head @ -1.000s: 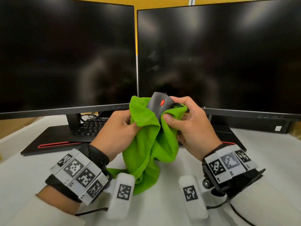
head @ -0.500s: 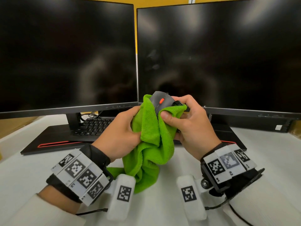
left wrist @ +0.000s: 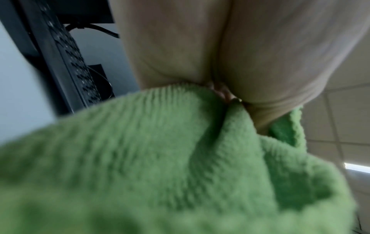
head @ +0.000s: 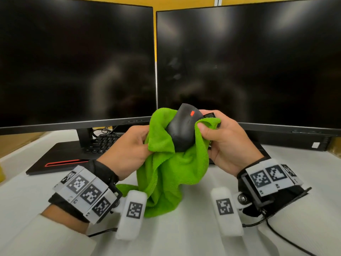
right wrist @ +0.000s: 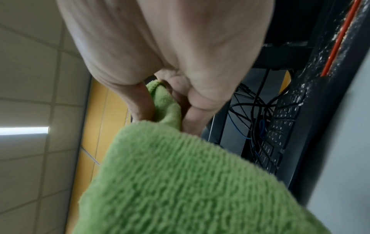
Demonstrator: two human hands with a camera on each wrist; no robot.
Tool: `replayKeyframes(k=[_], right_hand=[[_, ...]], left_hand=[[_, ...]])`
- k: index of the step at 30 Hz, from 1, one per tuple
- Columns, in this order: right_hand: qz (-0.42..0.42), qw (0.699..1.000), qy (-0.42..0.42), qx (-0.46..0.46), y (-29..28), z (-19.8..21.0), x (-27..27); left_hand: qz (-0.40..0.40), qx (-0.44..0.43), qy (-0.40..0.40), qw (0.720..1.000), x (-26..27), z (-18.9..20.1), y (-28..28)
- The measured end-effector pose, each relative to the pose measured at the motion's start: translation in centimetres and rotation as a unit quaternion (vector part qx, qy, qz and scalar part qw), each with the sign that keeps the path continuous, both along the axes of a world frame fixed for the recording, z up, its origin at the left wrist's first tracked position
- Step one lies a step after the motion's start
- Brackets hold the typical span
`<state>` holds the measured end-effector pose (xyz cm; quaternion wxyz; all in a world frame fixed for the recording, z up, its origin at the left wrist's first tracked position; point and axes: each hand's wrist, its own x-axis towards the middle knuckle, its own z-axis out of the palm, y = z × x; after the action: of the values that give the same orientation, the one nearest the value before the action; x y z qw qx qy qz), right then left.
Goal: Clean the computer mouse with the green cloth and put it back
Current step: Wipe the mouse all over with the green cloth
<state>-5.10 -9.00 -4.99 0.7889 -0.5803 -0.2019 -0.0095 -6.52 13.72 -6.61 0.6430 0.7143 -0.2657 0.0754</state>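
Note:
A black computer mouse (head: 182, 129) with an orange scroll wheel is held up in front of the monitors, nose pointing up, half wrapped in the green cloth (head: 171, 174). My right hand (head: 224, 143) grips the mouse with a fold of cloth under its thumb. My left hand (head: 129, 150) clutches the cloth at the mouse's left side. The cloth hangs down to the desk. The cloth (left wrist: 180, 166) fills the left wrist view below the palm. In the right wrist view the cloth (right wrist: 180, 182) passes between thumb and fingers; the mouse is hidden there.
Two dark monitors (head: 247, 67) stand close behind the hands. A black keyboard (head: 105, 141) lies under the left monitor on a black desk mat (head: 55, 159) with a red stripe. White desk surface (head: 175, 237) lies in front. A cable (head: 287, 239) trails from the right wrist.
The left hand has pulled the cloth back to the left and down, uncovering more of the mouse's top. The right hand keeps its hold in about the same place.

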Motion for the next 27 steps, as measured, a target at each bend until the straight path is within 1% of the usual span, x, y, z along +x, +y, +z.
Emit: replayKeyframes(k=[2,5,6,8,10,12,14,16,17,18,19,21,23,25,27], right_hand=[[0.003,1.000,-0.007,-0.009,0.0,0.0,0.0],[0.001,0.999,-0.024,-0.025,0.3,-0.2,0.0],[-0.003,0.999,-0.029,-0.033,0.4,-0.2,-0.1],[-0.023,0.998,-0.036,-0.054,0.6,-0.3,-0.1],[-0.071,0.992,-0.051,-0.087,0.7,-0.1,-0.1],[-0.142,0.980,-0.083,-0.108,0.4,0.1,0.0],[-0.215,0.965,-0.112,-0.098,-0.1,0.7,0.0],[-0.248,0.958,-0.130,-0.064,-0.6,1.3,-0.1],[-0.246,0.959,-0.134,-0.048,-0.6,1.4,-0.2],[-0.235,0.961,-0.137,-0.051,-0.5,1.5,-0.3],[-0.223,0.962,-0.137,-0.074,-0.3,1.5,-0.4],[-0.196,0.960,-0.110,-0.166,0.1,1.1,-0.5],[-0.147,0.960,-0.050,-0.233,0.5,0.7,-0.7],[-0.100,0.965,-0.017,-0.242,0.8,0.4,-0.9],[-0.084,0.972,-0.022,-0.217,1.0,0.2,-1.0]], left_hand=[[0.023,-0.042,0.047,0.998,0.2,-0.1,-0.3],[0.016,-0.105,0.103,0.989,-0.2,0.1,-1.0],[0.009,-0.101,0.102,0.990,-0.3,0.1,-1.2],[-0.009,-0.057,0.077,0.995,-0.4,0.0,-1.4],[-0.014,-0.028,0.059,0.998,-0.4,-0.3,-1.4],[-0.001,-0.040,0.049,0.998,-0.2,-0.4,-1.4],[0.019,-0.057,0.047,0.997,-0.1,-0.4,-1.5],[0.032,-0.062,0.050,0.996,-0.1,-0.4,-1.4],[0.036,-0.064,0.052,0.996,-0.1,-0.4,-1.4],[0.041,-0.069,0.056,0.995,-0.1,-0.4,-1.5],[0.047,-0.077,0.061,0.994,-0.1,-0.3,-1.5],[0.058,-0.091,0.076,0.991,0.0,-0.3,-1.7],[0.059,-0.098,0.094,0.989,0.0,-0.4,-1.8],[0.056,-0.102,0.117,0.986,-0.2,-0.3,-1.9],[0.082,-0.073,0.122,0.986,-0.1,-0.4,-2.0]])
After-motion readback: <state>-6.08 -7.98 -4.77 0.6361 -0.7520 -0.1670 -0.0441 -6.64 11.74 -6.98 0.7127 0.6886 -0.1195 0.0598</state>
